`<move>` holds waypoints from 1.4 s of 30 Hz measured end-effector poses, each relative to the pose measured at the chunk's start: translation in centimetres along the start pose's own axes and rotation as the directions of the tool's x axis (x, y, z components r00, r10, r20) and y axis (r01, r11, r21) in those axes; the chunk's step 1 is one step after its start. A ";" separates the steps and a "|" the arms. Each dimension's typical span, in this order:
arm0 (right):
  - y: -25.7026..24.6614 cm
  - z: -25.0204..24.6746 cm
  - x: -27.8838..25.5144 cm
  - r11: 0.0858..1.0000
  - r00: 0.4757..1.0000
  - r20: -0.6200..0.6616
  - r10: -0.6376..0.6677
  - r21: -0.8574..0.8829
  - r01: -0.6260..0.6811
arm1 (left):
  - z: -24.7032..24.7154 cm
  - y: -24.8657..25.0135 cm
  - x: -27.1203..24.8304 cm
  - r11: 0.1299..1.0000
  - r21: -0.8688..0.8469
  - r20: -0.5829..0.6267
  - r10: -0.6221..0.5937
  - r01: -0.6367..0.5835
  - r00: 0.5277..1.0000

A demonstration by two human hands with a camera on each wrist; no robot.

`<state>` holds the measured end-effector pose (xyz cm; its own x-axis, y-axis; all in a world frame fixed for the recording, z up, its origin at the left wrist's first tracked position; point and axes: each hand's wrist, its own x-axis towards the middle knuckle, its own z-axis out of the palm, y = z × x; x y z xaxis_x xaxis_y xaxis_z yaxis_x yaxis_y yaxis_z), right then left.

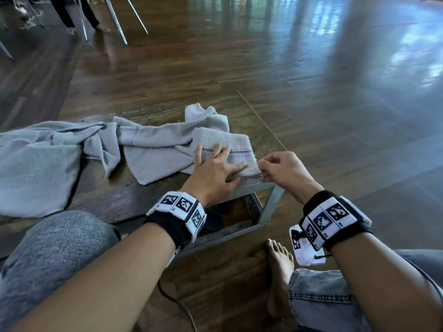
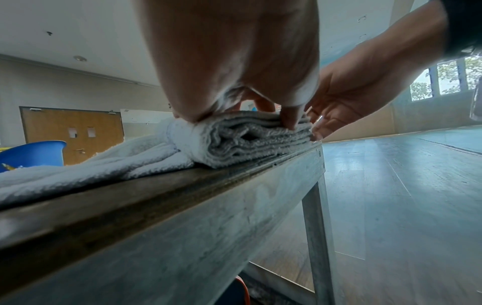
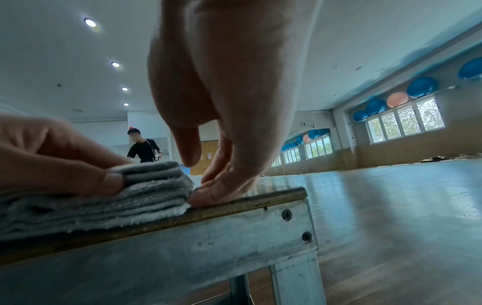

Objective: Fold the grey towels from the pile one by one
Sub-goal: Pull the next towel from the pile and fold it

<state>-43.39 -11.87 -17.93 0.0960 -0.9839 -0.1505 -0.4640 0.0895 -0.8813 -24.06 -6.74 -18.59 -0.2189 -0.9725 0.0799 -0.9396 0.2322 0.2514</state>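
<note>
A folded grey towel (image 1: 236,142) with a checked stripe lies at the right end of the low wooden table (image 1: 119,197). My left hand (image 1: 220,161) lies flat on top of it with spread fingers and presses it down. In the left wrist view the towel's layered stack (image 2: 247,140) shows under that hand (image 2: 234,62). My right hand (image 1: 266,168) sits at the towel's right edge, fingers curled. In the right wrist view its thumb and forefinger (image 3: 206,192) pinch the lowest layers of the towel (image 3: 146,198). Unfolded grey towels (image 1: 48,159) sprawl to the left.
The table has a grey metal frame (image 1: 271,202) and ends just right of the towel. My knees (image 1: 55,248) and a bare foot (image 1: 280,264) are under the near edge. A blue tub (image 2: 34,152) stands beyond the pile. A person in black (image 3: 143,148) stands far off.
</note>
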 end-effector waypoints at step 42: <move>-1.4 6.2 1.7 0.723 0.906 0.253 -0.339 -0.546 0.423 | 1.5 -2.2 2.2 0.963 -0.011 -0.020 -0.268 0.268 0.963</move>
<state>-37.14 -12.75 -19.78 0.4668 -0.8830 0.0488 -0.7758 -0.4353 -0.4567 -22.85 -9.40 -20.39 0.0462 -0.9985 0.0288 -0.9609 -0.0365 0.2744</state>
